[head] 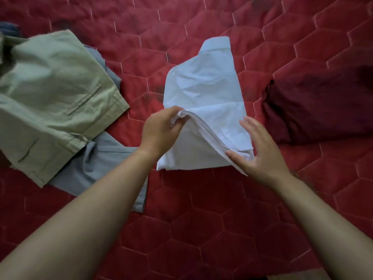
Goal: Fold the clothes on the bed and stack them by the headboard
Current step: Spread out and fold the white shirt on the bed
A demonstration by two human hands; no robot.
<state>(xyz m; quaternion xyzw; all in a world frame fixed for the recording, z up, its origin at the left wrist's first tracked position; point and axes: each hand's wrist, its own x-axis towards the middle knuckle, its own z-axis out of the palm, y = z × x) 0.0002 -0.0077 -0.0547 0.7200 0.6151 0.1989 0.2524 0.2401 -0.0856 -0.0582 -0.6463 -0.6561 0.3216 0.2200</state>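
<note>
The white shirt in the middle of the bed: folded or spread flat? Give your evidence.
Partly folded. The white shirt is a narrow shape, and the left hand lifts its stacked near edge while the right hand touches it.

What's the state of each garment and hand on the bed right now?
white shirt: partly folded, near edge lifted
left hand: pinching the shirt's lifted edge
right hand: open, fingers under the lifted edge
khaki trousers: loosely folded, lying on grey garment
grey garment: unfolded
maroon garment: bunched, unfolded
</note>
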